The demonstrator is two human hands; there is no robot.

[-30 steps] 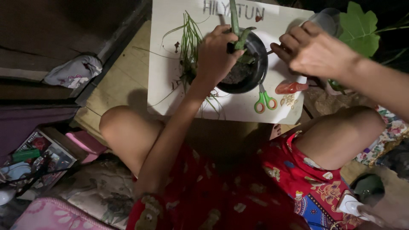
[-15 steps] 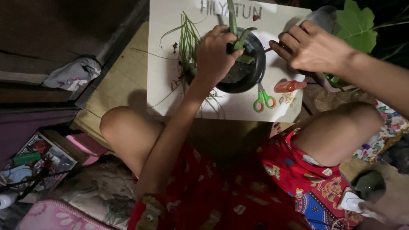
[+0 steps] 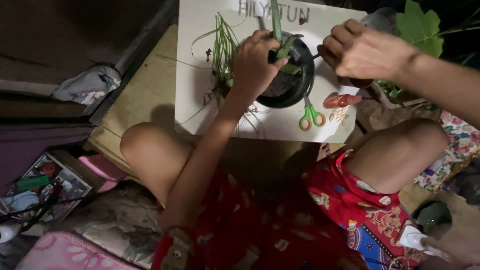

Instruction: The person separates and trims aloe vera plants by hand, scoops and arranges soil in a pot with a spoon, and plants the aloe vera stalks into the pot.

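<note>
Gripping the green plant stem (image 3: 276,30) tight, the left hand (image 3: 255,62) keeps it upright in the black pot (image 3: 295,75) on the white table (image 3: 200,30), while the right hand (image 3: 362,50) is curled around a thin stick, probably for poking soil.

Dim light is falling on a wooden floor (image 3: 135,100), where a crumpled cloth (image 3: 87,82) is lying beside a dark wall (image 3: 75,30).
</note>
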